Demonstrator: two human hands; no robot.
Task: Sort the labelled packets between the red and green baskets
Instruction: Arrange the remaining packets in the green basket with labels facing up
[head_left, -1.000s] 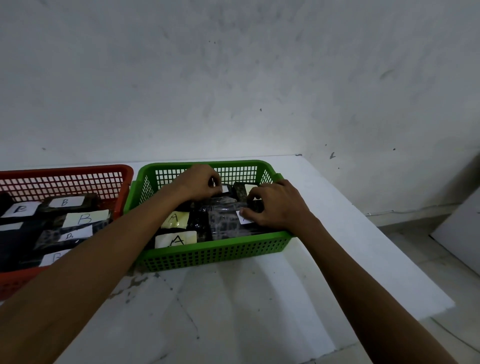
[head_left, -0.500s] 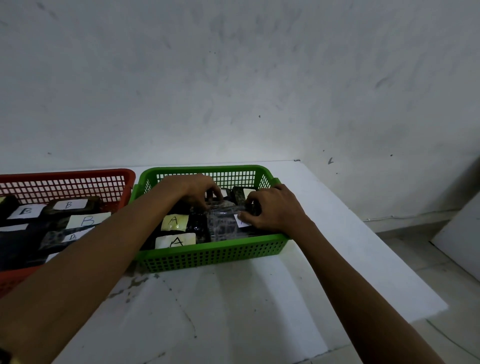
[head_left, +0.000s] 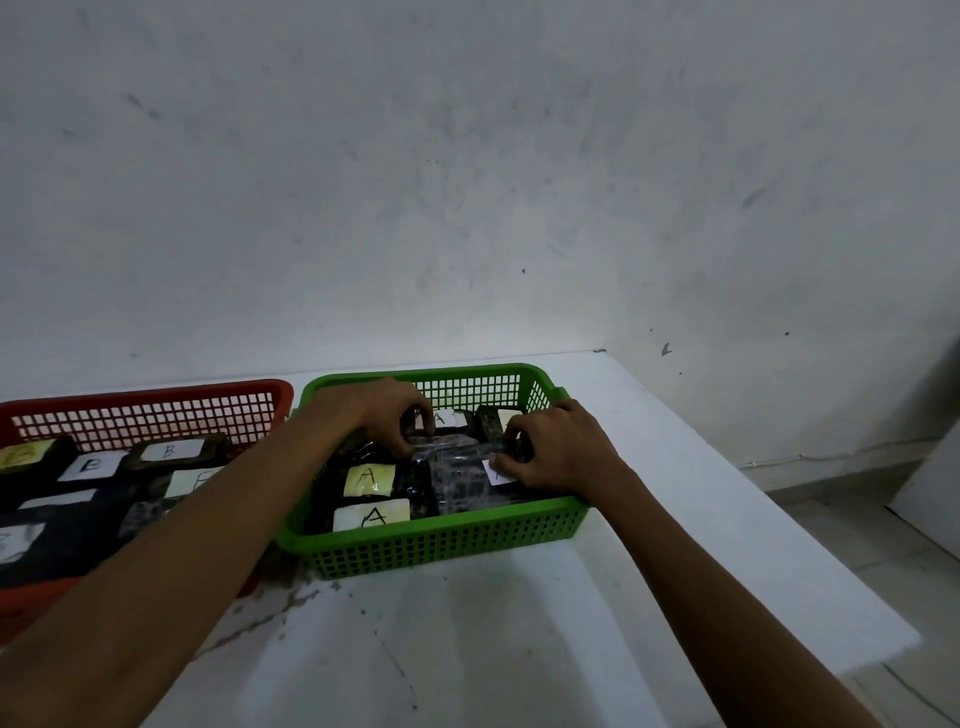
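Barely any shift since a second ago: left grip (head_left: 395, 423) and right grip (head_left: 558, 457) still curled, pinching the packet (head_left: 460, 475) inside the green basket (head_left: 441, 545), right half, beside the A labels (head_left: 370, 478). Looks nearly placed, probably release next.

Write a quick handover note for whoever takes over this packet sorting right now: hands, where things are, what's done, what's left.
Left hand pinches the far edge of the plastic-wrapped packet in the green basket; right hand grips its right end, partly covering its label, so the letter is unreadable.
Done: A packets lie in the green basket, B packets in the red basket.
To do: read the held packet's label, then leave or move it accordingly.
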